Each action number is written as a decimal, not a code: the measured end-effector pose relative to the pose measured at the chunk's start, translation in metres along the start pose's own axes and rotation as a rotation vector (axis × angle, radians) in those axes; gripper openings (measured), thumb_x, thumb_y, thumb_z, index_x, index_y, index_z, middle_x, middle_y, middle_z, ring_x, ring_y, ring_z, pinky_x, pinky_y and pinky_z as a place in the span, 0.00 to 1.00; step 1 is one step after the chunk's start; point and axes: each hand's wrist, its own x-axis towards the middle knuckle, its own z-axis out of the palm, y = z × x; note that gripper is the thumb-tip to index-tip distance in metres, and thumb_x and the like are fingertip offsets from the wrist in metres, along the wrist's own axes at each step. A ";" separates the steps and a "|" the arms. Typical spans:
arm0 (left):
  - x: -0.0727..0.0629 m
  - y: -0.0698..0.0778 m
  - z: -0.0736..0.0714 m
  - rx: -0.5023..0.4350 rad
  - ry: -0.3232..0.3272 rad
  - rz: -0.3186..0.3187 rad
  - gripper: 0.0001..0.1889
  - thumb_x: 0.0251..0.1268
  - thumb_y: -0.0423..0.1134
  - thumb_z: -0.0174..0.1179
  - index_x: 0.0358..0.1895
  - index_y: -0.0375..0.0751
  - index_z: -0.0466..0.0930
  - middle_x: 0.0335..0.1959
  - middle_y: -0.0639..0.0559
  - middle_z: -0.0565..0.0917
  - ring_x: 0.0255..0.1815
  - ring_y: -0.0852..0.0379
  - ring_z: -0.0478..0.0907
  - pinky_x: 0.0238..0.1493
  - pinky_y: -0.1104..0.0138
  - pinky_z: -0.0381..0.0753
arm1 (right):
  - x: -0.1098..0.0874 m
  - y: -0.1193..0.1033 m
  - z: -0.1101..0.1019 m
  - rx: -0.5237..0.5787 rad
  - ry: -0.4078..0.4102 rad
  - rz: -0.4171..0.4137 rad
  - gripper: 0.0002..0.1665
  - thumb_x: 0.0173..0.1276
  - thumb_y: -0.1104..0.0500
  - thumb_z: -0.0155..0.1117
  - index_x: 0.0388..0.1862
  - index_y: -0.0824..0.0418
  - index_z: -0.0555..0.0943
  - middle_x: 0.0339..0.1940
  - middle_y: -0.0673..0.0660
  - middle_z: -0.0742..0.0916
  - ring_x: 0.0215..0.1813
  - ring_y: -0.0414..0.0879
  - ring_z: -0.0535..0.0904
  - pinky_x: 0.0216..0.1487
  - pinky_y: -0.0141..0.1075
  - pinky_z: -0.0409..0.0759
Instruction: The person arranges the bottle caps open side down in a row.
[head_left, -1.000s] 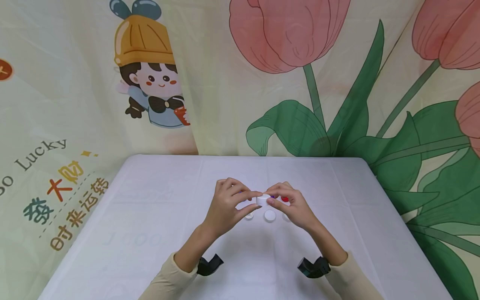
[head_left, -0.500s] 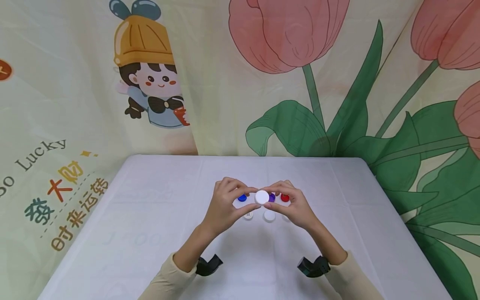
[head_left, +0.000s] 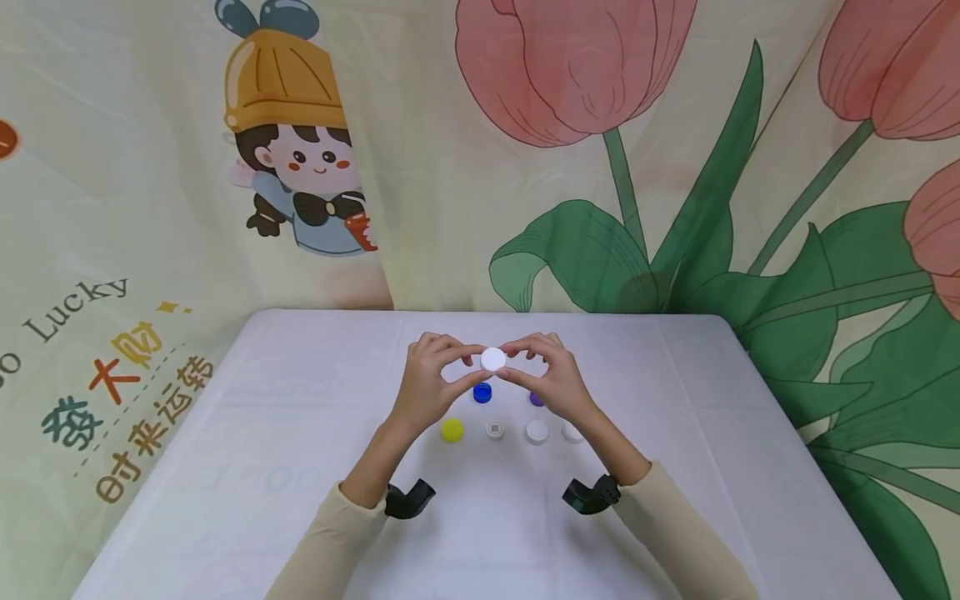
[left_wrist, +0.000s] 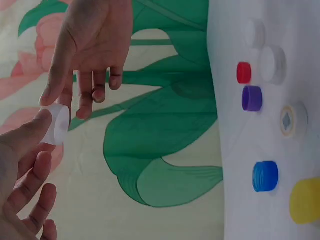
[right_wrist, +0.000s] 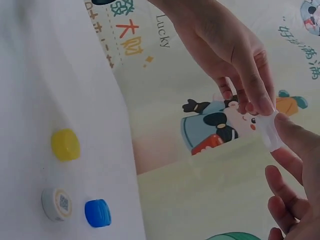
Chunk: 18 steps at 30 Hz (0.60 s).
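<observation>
A white bottle cap (head_left: pixel 492 359) is held up above the table between both hands, its round face towards the head camera. My left hand (head_left: pixel 429 382) pinches its left side between thumb and forefinger. On the opposite side, the thumb and forefinger of my right hand (head_left: pixel 553 377) grip it too. In the left wrist view the raised cap (left_wrist: pixel 59 125) shows edge-on between the fingertips. The remaining fingers of both hands hang loosely bent, away from the cap.
Below the hands, a blue cap (head_left: pixel 482 392), purple cap (head_left: pixel 536 400), yellow cap (head_left: pixel 452 431), a white cap with a square mark (head_left: pixel 494 430) and two plain white caps (head_left: pixel 536 432) lie on the white-covered table (head_left: pixel 315 467). The red cap (left_wrist: pixel 244 73) appears in the left wrist view.
The white cap has turned from side-on to face-on. Both hands have carried it left and farther up in the head view, uncovering the yellow cap; the right hand now hides the red one.
</observation>
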 end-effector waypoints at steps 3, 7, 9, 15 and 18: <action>0.002 -0.019 0.002 0.053 -0.010 -0.051 0.17 0.44 0.44 0.73 0.39 0.41 0.86 0.26 0.54 0.79 0.39 0.54 0.69 0.42 0.57 0.63 | 0.013 0.012 0.015 -0.038 -0.006 0.042 0.19 0.53 0.52 0.72 0.44 0.56 0.83 0.39 0.49 0.84 0.44 0.43 0.69 0.43 0.41 0.69; -0.001 -0.046 0.006 0.146 -0.060 -0.130 0.17 0.46 0.45 0.72 0.40 0.42 0.86 0.26 0.52 0.80 0.39 0.51 0.69 0.40 0.56 0.63 | 0.026 0.031 0.038 -0.099 -0.063 0.119 0.20 0.55 0.49 0.70 0.46 0.54 0.83 0.40 0.53 0.84 0.44 0.44 0.69 0.43 0.40 0.69; -0.004 -0.058 0.009 0.209 -0.109 -0.170 0.17 0.47 0.47 0.71 0.40 0.43 0.86 0.26 0.52 0.80 0.39 0.51 0.70 0.41 0.56 0.63 | 0.030 0.041 0.048 -0.144 -0.106 0.156 0.20 0.55 0.48 0.70 0.46 0.54 0.84 0.40 0.54 0.84 0.45 0.45 0.69 0.43 0.40 0.66; -0.019 -0.087 0.021 0.380 -0.270 -0.240 0.17 0.49 0.51 0.69 0.39 0.46 0.86 0.27 0.55 0.80 0.41 0.50 0.70 0.42 0.54 0.62 | 0.035 0.065 0.075 -0.325 -0.226 0.212 0.20 0.55 0.45 0.69 0.44 0.52 0.85 0.41 0.52 0.84 0.47 0.47 0.70 0.48 0.43 0.63; -0.025 -0.093 0.024 0.418 -0.329 -0.262 0.15 0.47 0.50 0.70 0.36 0.46 0.87 0.26 0.56 0.79 0.39 0.49 0.70 0.42 0.53 0.61 | 0.034 0.071 0.084 -0.394 -0.282 0.225 0.20 0.55 0.44 0.69 0.44 0.51 0.85 0.43 0.51 0.84 0.48 0.47 0.70 0.49 0.44 0.63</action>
